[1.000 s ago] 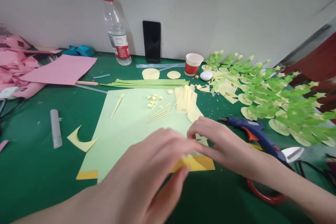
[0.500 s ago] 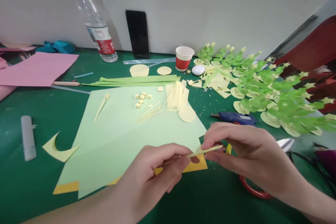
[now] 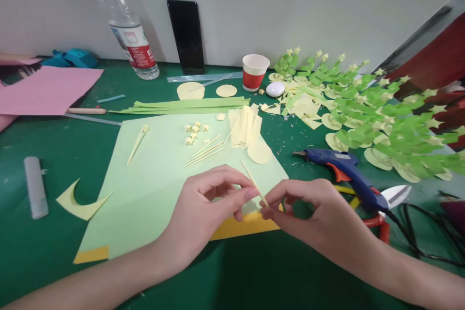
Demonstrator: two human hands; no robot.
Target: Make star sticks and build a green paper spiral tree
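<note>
A thin pale yellow paper stick (image 3: pixel 248 171) slants between my hands over the front of the light green paper sheet (image 3: pixel 152 189). Its lower end is pinched between the thumb and index finger of my right hand (image 3: pixel 308 208). The thumb and fingers of my left hand (image 3: pixel 207 203) close on its middle, and its upper end points away from me. Several similar sticks (image 3: pixel 203 155) lie on the sheet beside small folded paper stars (image 3: pixel 194 133). Pale paper strips (image 3: pixel 240 128) and a paper disc (image 3: pixel 259 152) are to their right.
To the right lie a blue glue gun (image 3: pixel 341 164), scissors (image 3: pixel 395 196) and a black cable (image 3: pixel 417 242). Behind stand a red and white paper cup (image 3: pixel 253 75), a phone (image 3: pixel 187 36) and a bottle (image 3: pixel 136 48). Green paper plants with stars (image 3: pixel 392 121) fill the right back.
The stick has swung from nearly level to steeply slanted, its free end now pointing away from me. My right hand has moved left and down, uncovering the glue gun. The view has shifted slightly.
</note>
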